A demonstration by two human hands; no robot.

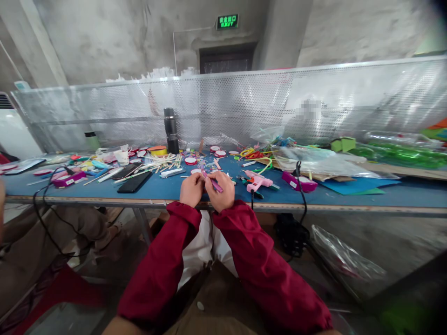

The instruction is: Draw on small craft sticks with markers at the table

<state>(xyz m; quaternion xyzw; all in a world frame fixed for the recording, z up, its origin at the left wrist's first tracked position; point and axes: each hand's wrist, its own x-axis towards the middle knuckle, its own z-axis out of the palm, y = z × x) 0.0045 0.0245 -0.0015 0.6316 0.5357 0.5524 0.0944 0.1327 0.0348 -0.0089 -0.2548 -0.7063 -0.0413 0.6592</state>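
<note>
My left hand (191, 190) and my right hand (222, 190) are close together over the front edge of the blue-topped table. In the fingers of my right hand is a slim purple stick-like tool (217, 186); its exact kind is too small to tell. The fingers of my left hand are curled in a pinch, and what they hold is hidden. A narrow purple strip (202, 165) stands up just beyond the fingertips. Right of my hands lies a pink glue gun (257, 181) on the table.
A black bottle (171, 131) stands at the back, near a pile of paper sticks (164, 160). Left of my hands lies a black phone (134, 182). Purple boxes with cords, one at right (299, 182), sit near the edge. Another person's legs (77, 225) are at left.
</note>
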